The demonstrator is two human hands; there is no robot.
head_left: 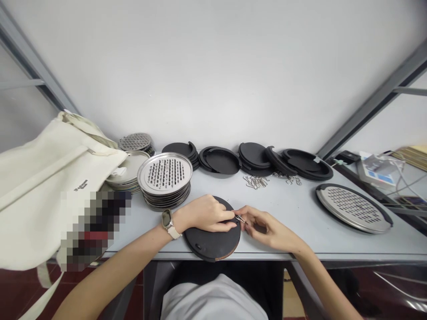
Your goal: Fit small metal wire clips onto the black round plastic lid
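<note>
A black round disc (213,244) lies at the table's front edge, a brown strip showing along its lower rim. My left hand (211,215), with a watch on its wrist, is closed over the disc's upper right part, fingers pressed to its edge. My right hand (263,226) pinches a small metal clasp (240,219) against that same edge. The clasp's tip is partly covered by the left fingertips, so I cannot tell whether it is hooked on. Behind the hands is a loose pile of similar metal clasps (255,181).
Stacked perforated metal discs (166,173) stand left, beside plain metal plates (128,166). Black round trays (222,160) and more black discs (256,155) line the wall. A perforated disc in a black holder (353,209) lies right. A cream bag (50,178) covers the left end.
</note>
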